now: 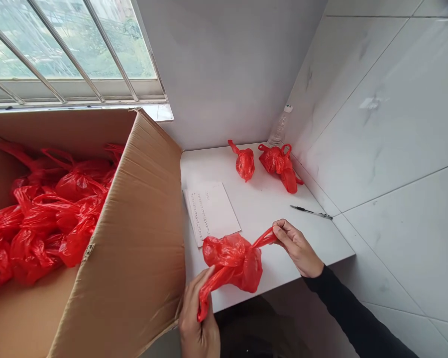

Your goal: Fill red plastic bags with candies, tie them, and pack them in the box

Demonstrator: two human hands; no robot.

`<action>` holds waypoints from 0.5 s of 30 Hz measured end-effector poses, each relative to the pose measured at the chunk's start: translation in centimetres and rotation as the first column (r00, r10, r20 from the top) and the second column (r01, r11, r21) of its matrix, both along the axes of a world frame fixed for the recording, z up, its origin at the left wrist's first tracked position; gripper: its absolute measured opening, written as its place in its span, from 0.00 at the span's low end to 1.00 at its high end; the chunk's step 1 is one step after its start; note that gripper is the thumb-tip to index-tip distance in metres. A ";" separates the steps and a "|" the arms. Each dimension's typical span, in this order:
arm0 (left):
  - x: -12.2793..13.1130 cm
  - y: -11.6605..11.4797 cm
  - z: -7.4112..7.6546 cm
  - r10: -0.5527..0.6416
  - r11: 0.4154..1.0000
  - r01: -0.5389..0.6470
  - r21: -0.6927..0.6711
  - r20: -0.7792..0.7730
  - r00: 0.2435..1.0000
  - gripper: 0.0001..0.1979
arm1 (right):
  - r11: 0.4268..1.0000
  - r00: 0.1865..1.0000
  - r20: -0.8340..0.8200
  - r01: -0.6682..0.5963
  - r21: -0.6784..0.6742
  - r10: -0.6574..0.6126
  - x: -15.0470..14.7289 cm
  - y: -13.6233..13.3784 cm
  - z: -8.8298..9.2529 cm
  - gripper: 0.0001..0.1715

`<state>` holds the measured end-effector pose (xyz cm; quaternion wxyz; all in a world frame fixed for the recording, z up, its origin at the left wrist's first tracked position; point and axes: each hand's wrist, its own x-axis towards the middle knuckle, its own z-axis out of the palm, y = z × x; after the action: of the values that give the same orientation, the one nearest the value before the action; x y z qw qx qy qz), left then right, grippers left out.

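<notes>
Evidently midway: clutched red bag handles tight in left hand and right hand, with two bags aside, box part-full.

We've got one red plastic bag, thin & crinkly, bulging w/ sth we can't see inside. It sits at the front edge of the white shelf, its two handles drawn out taut: one up-right, the other down-left past the edge.
</notes>
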<state>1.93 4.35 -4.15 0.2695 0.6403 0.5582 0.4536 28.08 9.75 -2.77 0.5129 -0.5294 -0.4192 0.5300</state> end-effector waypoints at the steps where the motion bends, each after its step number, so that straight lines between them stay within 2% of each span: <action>1: 0.7 0.0 -0.1 -0.005 1.000 0.005 -0.009 0.034 0.999 0.21 | 1.000 0.999 -0.052 0.001 -0.006 -0.002 -0.1 -0.2 -0.2 0.14; 3: 2.0 0.4 0.2 -0.009 1.000 0.008 0.017 0.037 0.999 0.21 | 1.000 0.981 -0.192 0.011 -0.012 -0.013 -0.9 -0.5 0.0 0.12; 5: 3.1 1.0 0.5 -0.032 0.998 0.033 0.062 -0.025 0.999 0.23 | 1.000 0.941 -0.337 0.024 -0.007 -0.025 -1.7 -0.6 0.4 0.10; 8: 3.5 1.9 1.0 -0.160 0.976 0.165 0.141 -0.049 0.986 0.16 | 0.999 0.875 -0.483 0.034 0.000 -0.030 -2.5 -0.6 1.1 0.10; 10: 3.3 2.0 1.4 -0.186 0.969 0.183 0.168 0.000 0.983 0.14 | 0.999 0.845 -0.533 0.043 -0.013 -0.043 -2.6 -0.8 1.4 0.10; 12: 3.3 1.7 1.9 -0.157 0.978 0.152 0.145 0.022 0.987 0.12 | 0.999 0.840 -0.540 0.037 -0.034 -0.049 -2.6 -1.1 1.8 0.09; 14: 3.6 1.3 2.4 -0.160 0.979 0.165 0.116 -0.054 0.986 0.10 | 0.999 0.853 -0.522 -0.009 -0.036 -0.011 -2.4 -1.8 2.2 0.09; 15: 4.0 1.1 2.6 -0.182 0.975 0.194 0.105 -0.120 0.976 0.15 | 0.999 0.861 -0.508 -0.039 -0.019 0.024 -2.2 -2.2 2.3 0.09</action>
<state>5.89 5.47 -1.52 0.2422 0.7290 0.4816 0.4219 25.87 7.55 -0.43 0.5888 -0.3716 -0.2705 0.6648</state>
